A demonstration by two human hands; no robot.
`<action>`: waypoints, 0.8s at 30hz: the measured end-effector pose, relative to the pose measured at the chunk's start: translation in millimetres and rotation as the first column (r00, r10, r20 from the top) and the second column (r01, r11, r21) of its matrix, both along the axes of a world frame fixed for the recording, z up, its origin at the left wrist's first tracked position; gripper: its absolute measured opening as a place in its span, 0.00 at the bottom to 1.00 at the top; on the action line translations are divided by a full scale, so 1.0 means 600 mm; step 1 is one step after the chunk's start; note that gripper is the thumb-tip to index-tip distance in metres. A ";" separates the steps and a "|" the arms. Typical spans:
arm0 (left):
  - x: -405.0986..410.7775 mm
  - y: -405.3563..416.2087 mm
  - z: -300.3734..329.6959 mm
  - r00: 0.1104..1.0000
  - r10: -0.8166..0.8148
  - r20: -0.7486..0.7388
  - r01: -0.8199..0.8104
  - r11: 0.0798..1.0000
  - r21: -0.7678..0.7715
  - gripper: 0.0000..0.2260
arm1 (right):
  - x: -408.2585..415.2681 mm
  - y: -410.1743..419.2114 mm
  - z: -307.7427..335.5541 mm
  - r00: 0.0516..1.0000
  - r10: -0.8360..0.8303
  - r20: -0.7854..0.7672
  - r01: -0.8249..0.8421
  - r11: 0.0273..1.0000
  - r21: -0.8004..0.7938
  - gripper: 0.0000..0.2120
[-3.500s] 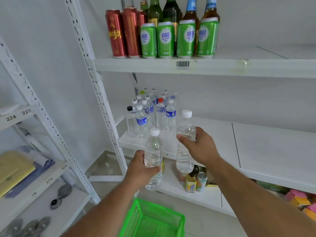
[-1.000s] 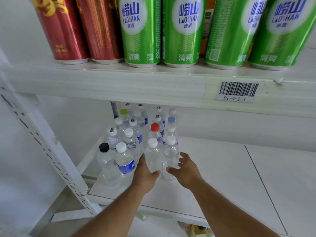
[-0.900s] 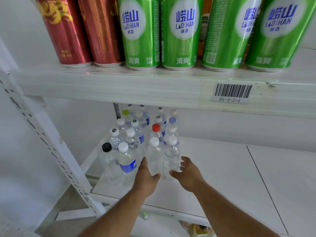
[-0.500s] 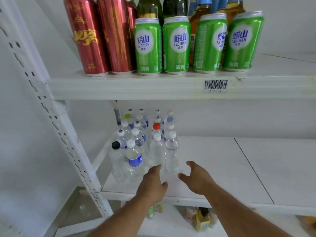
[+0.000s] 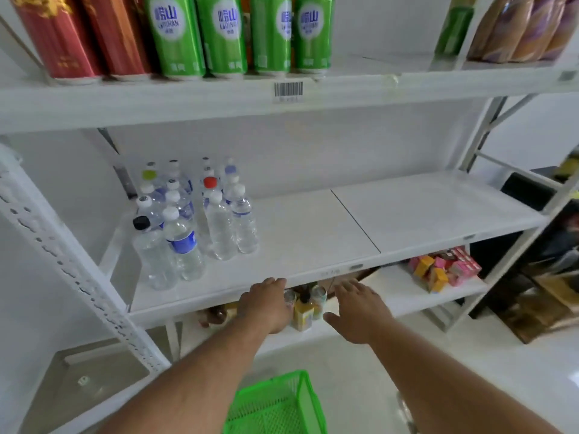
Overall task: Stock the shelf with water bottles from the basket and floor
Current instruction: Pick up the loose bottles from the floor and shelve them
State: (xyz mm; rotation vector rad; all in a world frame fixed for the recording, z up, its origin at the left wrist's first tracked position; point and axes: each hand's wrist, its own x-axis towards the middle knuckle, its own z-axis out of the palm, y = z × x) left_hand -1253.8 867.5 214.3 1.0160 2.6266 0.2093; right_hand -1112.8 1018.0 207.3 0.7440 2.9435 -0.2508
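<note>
1. Head view: the left hand and the right hand reach forward, both empty, fingers loosely spread and holding nothing, in front of the front edge of the white metal middle shelf.
2. The cluster of clear plastic water bottles stands upright at the left end of that shelf, well apart from both hands — up and to the left of them. Most caps are white; one is red, one black, one yellow-green.
3. The two nearest unlabelled bottles stand side by side, touching or nearly so; a blue-labelled bottle stands just left of them.
4. The green plastic mesh basket sits below, between the forearms; what it holds cannot be told.
5. On the top shelf stand tall green cans beside red cans, with a barcode label on the edge beneath.
6. On the lowest shelf, small jars and cans sit between the hands — colourful small boxes lie farther right.
</note>
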 end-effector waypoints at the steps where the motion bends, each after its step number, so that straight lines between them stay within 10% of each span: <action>1: 0.019 0.008 -0.005 1.000 -0.010 0.012 0.010 1.000 -0.002 0.29 | 0.025 0.005 -0.008 1.000 -0.020 0.023 0.020 1.000 -0.004 0.35; 24: 0.612 0.268 -0.147 0.963 -0.144 0.229 0.191 0.962 -0.197 0.31 | 0.736 0.249 -0.135 0.880 -0.418 0.223 0.462 0.863 -0.206 0.33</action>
